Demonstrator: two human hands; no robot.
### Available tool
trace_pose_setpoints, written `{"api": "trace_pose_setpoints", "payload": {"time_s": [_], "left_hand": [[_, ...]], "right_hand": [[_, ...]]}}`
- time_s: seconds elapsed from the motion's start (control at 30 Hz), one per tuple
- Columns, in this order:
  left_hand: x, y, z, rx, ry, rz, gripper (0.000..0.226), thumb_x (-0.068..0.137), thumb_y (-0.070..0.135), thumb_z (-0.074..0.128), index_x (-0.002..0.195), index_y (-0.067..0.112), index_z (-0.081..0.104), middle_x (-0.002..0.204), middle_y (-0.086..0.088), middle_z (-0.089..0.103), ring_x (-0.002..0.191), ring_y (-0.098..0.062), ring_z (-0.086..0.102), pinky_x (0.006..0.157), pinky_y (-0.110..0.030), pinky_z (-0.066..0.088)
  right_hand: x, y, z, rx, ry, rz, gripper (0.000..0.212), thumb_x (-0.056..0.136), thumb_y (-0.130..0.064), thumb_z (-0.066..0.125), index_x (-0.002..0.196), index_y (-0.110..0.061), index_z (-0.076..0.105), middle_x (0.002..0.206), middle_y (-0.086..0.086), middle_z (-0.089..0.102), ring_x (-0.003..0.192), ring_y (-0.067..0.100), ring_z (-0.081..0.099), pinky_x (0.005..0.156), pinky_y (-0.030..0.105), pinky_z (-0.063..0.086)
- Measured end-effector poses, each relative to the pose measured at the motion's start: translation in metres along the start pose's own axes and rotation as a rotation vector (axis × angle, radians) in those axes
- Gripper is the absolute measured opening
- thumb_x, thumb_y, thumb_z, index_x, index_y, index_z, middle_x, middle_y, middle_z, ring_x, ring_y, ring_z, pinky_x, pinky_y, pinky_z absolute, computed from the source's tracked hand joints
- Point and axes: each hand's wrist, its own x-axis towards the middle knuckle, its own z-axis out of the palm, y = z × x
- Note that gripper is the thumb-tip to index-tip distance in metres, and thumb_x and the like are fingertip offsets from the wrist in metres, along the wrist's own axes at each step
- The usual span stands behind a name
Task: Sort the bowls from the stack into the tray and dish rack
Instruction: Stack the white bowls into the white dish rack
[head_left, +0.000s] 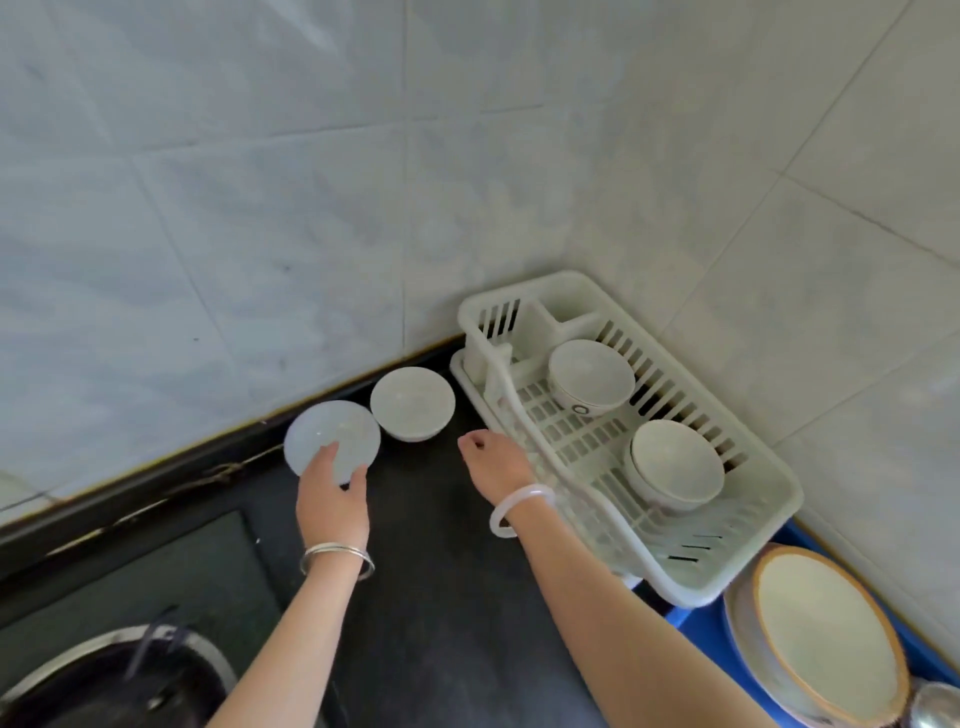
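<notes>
My left hand (332, 496) grips a pale bluish-white bowl (327, 431) by its near rim, tilted up off the dark counter. Just right of it a white bowl (412, 402) stands on the counter by the wall. My right hand (496, 465) hovers between that bowl and the white plastic dish rack (769, 499), fingers loosely curled and holding nothing. Two white bowls sit in the rack: one at the far end (591, 376), one nearer (675, 465). A blue tray (691, 623) at lower right carries brown-rimmed bowls (821, 634).
Tiled walls meet in a corner right behind the rack. A glass stove top (156, 571) with a dark pot (114, 686) lies at lower left. A metal utensil (935, 706) shows at the bottom right corner.
</notes>
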Motion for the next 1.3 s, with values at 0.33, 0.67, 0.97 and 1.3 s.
{"api": "trace_pose_setpoints", "payload": {"time_s": [0.33, 0.67, 0.97, 1.3], "left_hand": [[0.044, -0.04, -0.002, -0.329, 0.06, -0.255, 0.06, 0.088, 0.006, 0.056, 0.142, 0.015, 0.035, 0.14, -0.008, 0.05, 0.126, -0.025, 0.05, 0.106, -0.038, 0.035], [0.053, -0.048, -0.005, -0.442, 0.028, -0.259, 0.049, 0.088, 0.003, 0.052, 0.134, 0.018, 0.048, 0.135, -0.006, 0.055, 0.127, -0.024, 0.048, 0.107, -0.039, 0.034], [0.059, -0.048, -0.012, -0.724, -0.069, -0.371, 0.039, 0.094, 0.007, 0.042, 0.131, 0.01, 0.05, 0.129, -0.015, 0.055, 0.12, -0.031, 0.052, 0.104, -0.039, 0.041], [0.065, -0.045, -0.016, -0.933, -0.054, -0.516, 0.042, 0.097, 0.028, 0.04, 0.137, 0.016, 0.041, 0.141, -0.009, 0.046, 0.13, -0.029, 0.044, 0.103, -0.038, 0.039]], "right_hand": [[0.068, -0.016, 0.047, 0.153, 0.019, 0.179, 0.039, 0.093, -0.031, 0.049, 0.124, -0.008, 0.054, 0.11, 0.013, 0.064, 0.096, 0.031, 0.065, 0.091, 0.047, 0.053], [0.074, -0.02, 0.044, 0.59, 0.069, 0.253, 0.025, 0.087, 0.005, 0.047, 0.11, 0.009, 0.055, 0.107, 0.025, 0.063, 0.107, 0.042, 0.062, 0.083, 0.043, 0.057], [0.044, -0.047, 0.025, 0.589, 0.0, 0.083, 0.017, 0.088, 0.001, 0.054, 0.09, -0.011, 0.066, 0.097, 0.011, 0.068, 0.084, 0.025, 0.069, 0.057, 0.024, 0.06], [0.041, -0.069, 0.058, 0.183, 0.015, 0.051, 0.013, 0.084, -0.012, 0.065, 0.095, -0.008, 0.069, 0.076, 0.01, 0.074, 0.069, 0.019, 0.073, 0.079, 0.037, 0.06]]}}
